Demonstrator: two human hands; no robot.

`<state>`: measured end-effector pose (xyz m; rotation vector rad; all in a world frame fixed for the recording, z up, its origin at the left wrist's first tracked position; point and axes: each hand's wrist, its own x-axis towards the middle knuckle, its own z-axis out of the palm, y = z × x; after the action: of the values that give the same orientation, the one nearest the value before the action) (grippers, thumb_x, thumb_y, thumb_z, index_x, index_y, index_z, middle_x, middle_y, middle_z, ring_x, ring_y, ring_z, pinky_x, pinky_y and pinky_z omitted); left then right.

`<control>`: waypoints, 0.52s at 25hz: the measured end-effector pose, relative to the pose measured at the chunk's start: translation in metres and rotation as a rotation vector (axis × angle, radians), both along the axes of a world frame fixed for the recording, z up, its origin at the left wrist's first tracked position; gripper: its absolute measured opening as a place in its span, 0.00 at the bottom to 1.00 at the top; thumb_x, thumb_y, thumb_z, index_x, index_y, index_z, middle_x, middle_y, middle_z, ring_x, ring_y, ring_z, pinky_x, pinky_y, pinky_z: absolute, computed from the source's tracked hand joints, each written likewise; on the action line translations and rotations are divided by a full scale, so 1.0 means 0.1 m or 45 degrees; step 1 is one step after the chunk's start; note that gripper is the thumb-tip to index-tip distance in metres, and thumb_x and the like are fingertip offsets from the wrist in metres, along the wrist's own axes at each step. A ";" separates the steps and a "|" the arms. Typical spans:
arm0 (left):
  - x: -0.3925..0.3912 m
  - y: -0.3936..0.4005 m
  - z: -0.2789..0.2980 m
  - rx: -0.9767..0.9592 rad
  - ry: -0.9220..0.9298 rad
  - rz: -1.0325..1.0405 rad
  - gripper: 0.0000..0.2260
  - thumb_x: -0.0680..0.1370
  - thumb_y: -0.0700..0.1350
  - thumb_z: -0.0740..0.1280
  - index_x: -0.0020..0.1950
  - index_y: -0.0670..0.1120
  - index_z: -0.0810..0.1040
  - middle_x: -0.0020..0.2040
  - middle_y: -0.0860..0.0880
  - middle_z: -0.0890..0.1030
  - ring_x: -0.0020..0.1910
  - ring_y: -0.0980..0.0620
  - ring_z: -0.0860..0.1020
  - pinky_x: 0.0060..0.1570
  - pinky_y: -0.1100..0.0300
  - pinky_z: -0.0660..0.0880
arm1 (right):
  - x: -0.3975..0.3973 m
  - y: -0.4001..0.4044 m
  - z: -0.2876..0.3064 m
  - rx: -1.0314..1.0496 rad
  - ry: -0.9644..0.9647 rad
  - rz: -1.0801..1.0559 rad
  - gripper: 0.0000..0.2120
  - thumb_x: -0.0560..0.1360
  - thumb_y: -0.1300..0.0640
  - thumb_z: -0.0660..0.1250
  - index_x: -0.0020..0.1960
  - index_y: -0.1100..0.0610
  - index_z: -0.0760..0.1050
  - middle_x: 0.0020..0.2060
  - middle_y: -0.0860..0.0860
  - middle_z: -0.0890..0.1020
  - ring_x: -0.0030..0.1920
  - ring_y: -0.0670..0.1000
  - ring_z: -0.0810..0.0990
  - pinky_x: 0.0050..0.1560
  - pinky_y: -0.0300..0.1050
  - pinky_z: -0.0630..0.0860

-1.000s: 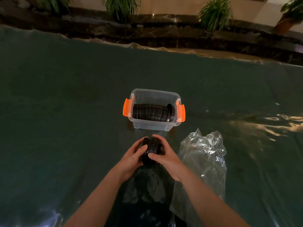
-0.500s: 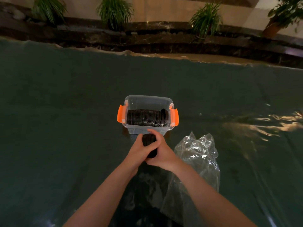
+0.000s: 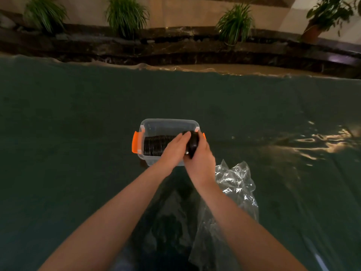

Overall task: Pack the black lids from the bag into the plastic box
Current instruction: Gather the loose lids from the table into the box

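Your left hand and right hand are both closed around a short stack of black lids, held on edge over the right end of the plastic box. A lid row already lies inside. The bag sits right of your arms.

We see a clear, smooth plastic box with glossy orange latches, ribbed black lids, a crinkled shiny bag, and a glossy film-covered tabletop.
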<state>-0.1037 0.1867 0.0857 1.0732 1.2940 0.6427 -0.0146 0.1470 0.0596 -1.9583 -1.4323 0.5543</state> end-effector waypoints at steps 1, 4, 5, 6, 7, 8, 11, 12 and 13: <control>0.00 0.10 -0.01 0.018 -0.001 -0.036 0.13 0.79 0.55 0.56 0.56 0.54 0.78 0.59 0.48 0.80 0.60 0.51 0.77 0.66 0.46 0.69 | 0.07 0.11 0.01 0.004 0.061 -0.081 0.30 0.72 0.59 0.70 0.71 0.54 0.64 0.61 0.54 0.79 0.56 0.56 0.81 0.52 0.50 0.78; -0.01 0.33 -0.06 0.074 0.002 -0.084 0.15 0.81 0.52 0.54 0.59 0.50 0.76 0.55 0.49 0.82 0.58 0.54 0.78 0.65 0.44 0.71 | 0.24 0.37 0.05 -0.019 0.180 -0.109 0.26 0.72 0.61 0.69 0.68 0.52 0.70 0.59 0.52 0.79 0.57 0.54 0.80 0.56 0.46 0.73; 0.01 0.36 -0.07 0.064 -0.021 -0.055 0.15 0.81 0.50 0.54 0.61 0.47 0.74 0.53 0.49 0.82 0.55 0.53 0.79 0.64 0.45 0.72 | 0.26 0.42 0.05 -0.035 0.198 -0.054 0.26 0.71 0.60 0.70 0.68 0.51 0.71 0.60 0.50 0.77 0.58 0.52 0.78 0.58 0.45 0.72; 0.03 0.37 -0.07 0.036 -0.048 -0.018 0.16 0.81 0.51 0.54 0.62 0.45 0.72 0.52 0.49 0.82 0.53 0.52 0.79 0.63 0.45 0.73 | 0.27 0.45 0.06 -0.048 0.248 -0.004 0.28 0.70 0.60 0.70 0.68 0.50 0.70 0.62 0.50 0.75 0.59 0.51 0.77 0.59 0.44 0.72; 0.05 0.37 -0.08 -0.008 -0.076 0.022 0.18 0.80 0.52 0.53 0.62 0.43 0.71 0.52 0.48 0.82 0.52 0.51 0.79 0.62 0.44 0.73 | 0.26 0.46 0.07 -0.047 0.311 0.025 0.29 0.69 0.61 0.71 0.69 0.50 0.70 0.62 0.50 0.74 0.59 0.50 0.77 0.60 0.43 0.71; 0.06 0.37 -0.09 -0.059 -0.111 0.066 0.21 0.79 0.54 0.51 0.63 0.42 0.72 0.54 0.47 0.82 0.53 0.50 0.79 0.61 0.44 0.74 | 0.25 0.45 0.07 -0.034 0.347 0.033 0.29 0.69 0.62 0.71 0.68 0.50 0.70 0.62 0.50 0.73 0.59 0.50 0.76 0.60 0.42 0.70; 0.07 0.38 -0.15 -0.241 -0.268 0.205 0.23 0.81 0.57 0.47 0.59 0.49 0.77 0.56 0.44 0.83 0.55 0.48 0.80 0.59 0.44 0.75 | 0.24 0.39 0.05 -0.012 0.311 0.065 0.29 0.69 0.64 0.70 0.67 0.49 0.70 0.62 0.49 0.73 0.58 0.50 0.77 0.59 0.45 0.73; 0.07 0.38 -0.14 -0.279 -0.313 0.215 0.23 0.81 0.60 0.48 0.58 0.51 0.77 0.55 0.44 0.83 0.54 0.47 0.80 0.57 0.45 0.76 | 0.24 0.37 0.05 -0.022 0.287 0.088 0.30 0.69 0.64 0.70 0.67 0.48 0.70 0.62 0.48 0.73 0.58 0.49 0.77 0.59 0.48 0.74; 0.08 0.38 -0.13 -0.287 -0.320 0.186 0.22 0.81 0.60 0.49 0.58 0.50 0.77 0.54 0.45 0.83 0.54 0.47 0.81 0.55 0.46 0.77 | 0.23 0.36 0.04 -0.032 0.279 0.105 0.31 0.68 0.63 0.71 0.68 0.46 0.69 0.62 0.47 0.73 0.58 0.49 0.77 0.59 0.50 0.75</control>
<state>-0.0958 0.2243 0.0726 0.6949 1.1991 0.6992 0.0088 0.1828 0.0635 -1.8016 -1.3773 0.8019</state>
